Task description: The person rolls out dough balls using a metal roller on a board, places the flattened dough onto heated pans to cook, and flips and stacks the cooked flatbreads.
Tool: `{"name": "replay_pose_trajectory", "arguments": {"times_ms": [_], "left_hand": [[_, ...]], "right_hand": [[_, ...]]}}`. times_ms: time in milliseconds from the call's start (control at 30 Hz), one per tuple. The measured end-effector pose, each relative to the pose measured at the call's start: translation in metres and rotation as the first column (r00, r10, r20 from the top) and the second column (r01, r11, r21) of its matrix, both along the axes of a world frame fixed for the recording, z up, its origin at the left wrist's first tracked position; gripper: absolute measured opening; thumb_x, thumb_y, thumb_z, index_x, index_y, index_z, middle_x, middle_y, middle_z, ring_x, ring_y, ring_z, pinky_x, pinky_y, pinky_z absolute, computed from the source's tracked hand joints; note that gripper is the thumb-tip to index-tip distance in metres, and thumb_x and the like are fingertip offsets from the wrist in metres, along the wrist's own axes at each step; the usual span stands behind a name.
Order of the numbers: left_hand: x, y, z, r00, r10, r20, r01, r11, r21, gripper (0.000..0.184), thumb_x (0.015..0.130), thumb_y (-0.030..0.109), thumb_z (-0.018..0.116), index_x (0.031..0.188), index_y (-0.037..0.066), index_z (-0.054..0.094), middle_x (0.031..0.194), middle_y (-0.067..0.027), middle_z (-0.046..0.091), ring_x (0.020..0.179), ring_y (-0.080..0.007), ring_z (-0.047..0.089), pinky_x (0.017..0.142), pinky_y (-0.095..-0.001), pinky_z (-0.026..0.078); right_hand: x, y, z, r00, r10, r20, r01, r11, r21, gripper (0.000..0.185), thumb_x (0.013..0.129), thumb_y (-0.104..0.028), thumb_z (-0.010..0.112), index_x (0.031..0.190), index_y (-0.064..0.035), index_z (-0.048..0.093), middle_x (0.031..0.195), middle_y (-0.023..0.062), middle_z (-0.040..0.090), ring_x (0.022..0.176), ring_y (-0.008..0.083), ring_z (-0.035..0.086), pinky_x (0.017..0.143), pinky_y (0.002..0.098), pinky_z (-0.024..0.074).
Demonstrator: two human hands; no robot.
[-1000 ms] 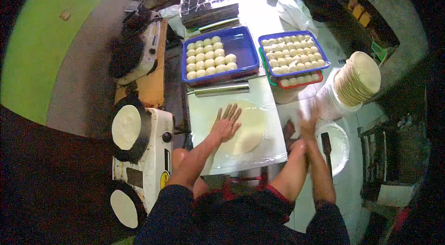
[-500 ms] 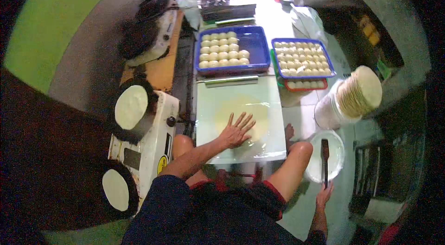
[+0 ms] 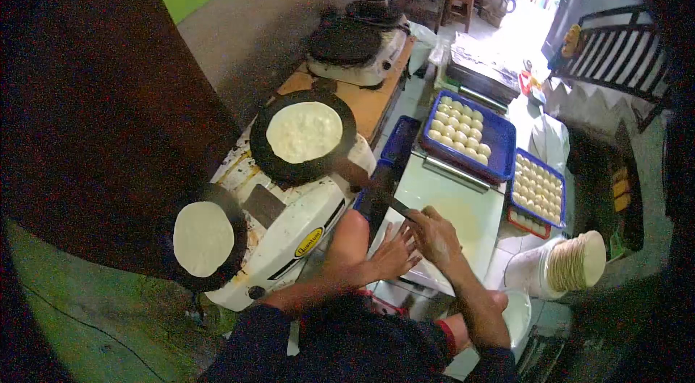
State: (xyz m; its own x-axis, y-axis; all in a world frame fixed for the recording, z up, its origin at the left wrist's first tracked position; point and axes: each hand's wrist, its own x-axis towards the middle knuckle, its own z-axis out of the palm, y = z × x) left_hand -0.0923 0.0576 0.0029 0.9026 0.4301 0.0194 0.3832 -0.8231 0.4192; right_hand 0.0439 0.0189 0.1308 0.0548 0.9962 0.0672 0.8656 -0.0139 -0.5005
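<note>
My right hand (image 3: pixel 436 237) is closed round the handle of a dark spatula (image 3: pixel 399 207), whose blurred blade points left towards the stove. Just left of it, my left hand (image 3: pixel 394 253) is spread over the near left corner of the white board (image 3: pixel 418 186), with nothing seen in it. A thin flat dough round (image 3: pixel 463 220) lies on the board, partly behind my right hand. On the white stove (image 3: pixel 289 227), one pan (image 3: pixel 271 158) bears a pale, bubbled flatbread (image 3: pixel 304 132). A nearer pan (image 3: pixel 233 224) holds a smooth, pale flatbread (image 3: pixel 203 239).
A blue tray (image 3: pixel 504 144) of dough balls stands beyond the board, with another blue tray (image 3: pixel 562 202) to its right. A stack of flatbreads (image 3: pixel 572 263) tops a white bucket (image 3: pixel 525 271). A white bowl (image 3: pixel 520 314) sits by my right knee. Behind is another stove (image 3: pixel 365 68).
The view has swung left towards the stove. My right hand has taken the spatula from the bowl and brought it across the board. My left hand has moved off the dough round.
</note>
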Motion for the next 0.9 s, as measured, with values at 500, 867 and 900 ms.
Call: {"name": "replay_pose_trajectory", "arguments": {"times_ms": [500, 867, 900], "left_hand": [[-0.111, 0.025, -0.002, 0.806, 0.433, 0.404, -0.347, 0.898, -0.269, 0.049, 0.089, 0.03, 0.069, 0.132, 0.009, 0.062, 0.142, -0.0206, 0.05, 0.137, -0.0413, 0.041, 0.114, -0.0502, 0.033], [-0.108, 0.015, 0.002, 0.704, 0.521, 0.483, -0.299, 0.833, -0.465, 0.049, 0.09, 0.03, 0.067, 0.136, 0.015, 0.059, 0.146, -0.0148, 0.048, 0.139, -0.0341, 0.04, 0.115, -0.0493, 0.031], [-0.107, 0.011, -0.01, 0.624, 0.671, 0.401, -0.101, 0.578, -0.809, 0.049, 0.09, 0.031, 0.066, 0.137, 0.015, 0.059, 0.146, -0.0154, 0.048, 0.139, -0.0343, 0.04, 0.115, -0.0498, 0.03]], "right_hand": [[-0.014, 0.317, -0.07, 0.735, 0.669, -0.111, -0.654, 0.742, 0.147, 0.031, 0.091, -0.012, 0.066, 0.12, -0.0044, 0.066, 0.116, 0.0183, 0.068, 0.107, 0.0345, 0.065, 0.093, 0.0433, 0.0511], [-0.012, 0.211, -0.032, 0.818, 0.574, 0.041, -0.574, 0.819, -0.02, 0.033, 0.092, -0.017, 0.06, 0.125, -0.0124, 0.065, 0.103, 0.0175, 0.065, 0.1, 0.0387, 0.063, 0.089, 0.0471, 0.052], [-0.002, 0.184, -0.024, 0.864, 0.503, 0.027, -0.504, 0.864, 0.002, 0.034, 0.092, -0.017, 0.061, 0.126, -0.0149, 0.064, 0.101, 0.0166, 0.064, 0.097, 0.0383, 0.064, 0.087, 0.0465, 0.0527]]}}
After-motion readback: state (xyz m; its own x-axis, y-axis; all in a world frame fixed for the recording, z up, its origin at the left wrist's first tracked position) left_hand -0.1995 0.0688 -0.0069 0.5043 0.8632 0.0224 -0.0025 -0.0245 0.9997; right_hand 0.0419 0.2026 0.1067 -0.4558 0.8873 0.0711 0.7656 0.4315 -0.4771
